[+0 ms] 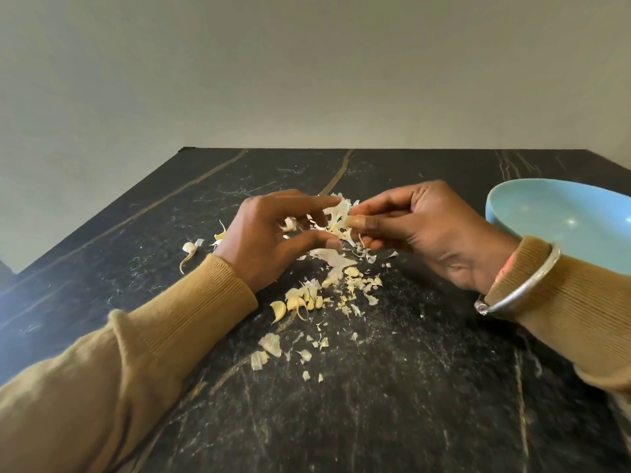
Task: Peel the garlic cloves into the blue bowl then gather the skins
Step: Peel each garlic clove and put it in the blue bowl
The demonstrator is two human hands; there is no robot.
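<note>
My right hand (420,230) pinches a bunch of white garlic skins (336,216) between thumb and fingers, just above the black marble table (409,387). My left hand (273,233) hovers beside it, fingers spread, index tip touching the same skins. Whether a clove sits inside the bunch I cannot tell. Several garlic cloves (300,303) lie on the table below the hands, amid scattered skin flakes (358,285). One more clove (188,249) lies to the left of my left wrist. The blue bowl (532,213) stands at the right, behind my right wrist.
Larger skin pieces (269,346) lie nearer to me. The table's far edge meets a plain grey wall (307,80). A metal bangle (519,285) circles my right sleeve.
</note>
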